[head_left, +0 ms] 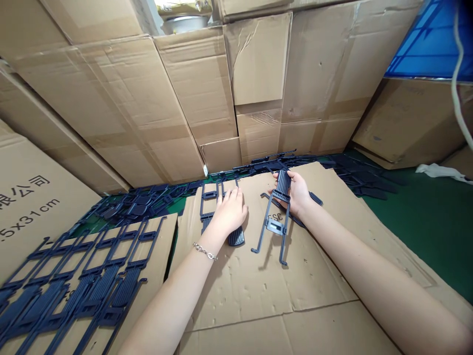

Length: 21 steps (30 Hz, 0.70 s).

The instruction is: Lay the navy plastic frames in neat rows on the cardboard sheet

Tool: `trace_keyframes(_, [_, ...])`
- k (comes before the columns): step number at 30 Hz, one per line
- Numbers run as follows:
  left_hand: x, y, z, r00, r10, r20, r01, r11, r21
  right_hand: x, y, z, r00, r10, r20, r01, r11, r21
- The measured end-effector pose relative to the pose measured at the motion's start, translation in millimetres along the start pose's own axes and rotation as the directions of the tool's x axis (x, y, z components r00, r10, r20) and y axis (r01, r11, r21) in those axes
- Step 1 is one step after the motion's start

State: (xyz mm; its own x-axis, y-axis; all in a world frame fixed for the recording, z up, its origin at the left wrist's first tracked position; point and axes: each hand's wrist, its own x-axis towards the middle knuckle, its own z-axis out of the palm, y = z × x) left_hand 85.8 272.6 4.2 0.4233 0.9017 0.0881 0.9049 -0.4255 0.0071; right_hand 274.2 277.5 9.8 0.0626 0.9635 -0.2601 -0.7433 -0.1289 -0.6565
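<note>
Both hands reach forward: right hand [297, 193] grips a plastic frame [275, 219], left hand [231, 211] seemingly presses another frame [218, 212] flat.

Both your forearms reach forward, bare to the elbow; your left hand [231, 209] lies palm down with fingers flat and together, a thin bracelet at its wrist; your right hand [297, 193] is curled, fingers closed in a grip.

Dark navy plastic frames [275, 222]; plain brown cardboard sheet [258, 286]; green floor [424, 222]; blue crate [432, 44] at two o'clock; silver bracelet [204, 252].
</note>
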Motion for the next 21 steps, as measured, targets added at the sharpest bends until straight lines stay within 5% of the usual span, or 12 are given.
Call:
trace_keyframes(8, [-1.8, 1.5, -4.3, 0.944, 0.134, -0.302, -0.120, 0.991, 0.065, -1.0, 0.7, 2.9, 0.995, -0.040, -0.093, 0.039, 0.999, -0.011])
trace_keyframes(16, [-3.5, 6.2, -0.2, 0.914, 0.270, -0.303, -0.269, 0.962, 0.045, 4.4, -8.0, 0.1, 0.983, -0.081, -0.163, 0.065, 0.993, -0.100])
trace_keyframes(21, [-2.6, 2.3, -0.6, 0.910, 0.209, -0.359, -0.239, 0.970, -0.041, -14.9, -35.4, 3.8, 0.903, -0.268, -0.337, 0.241, 0.963, -0.122])
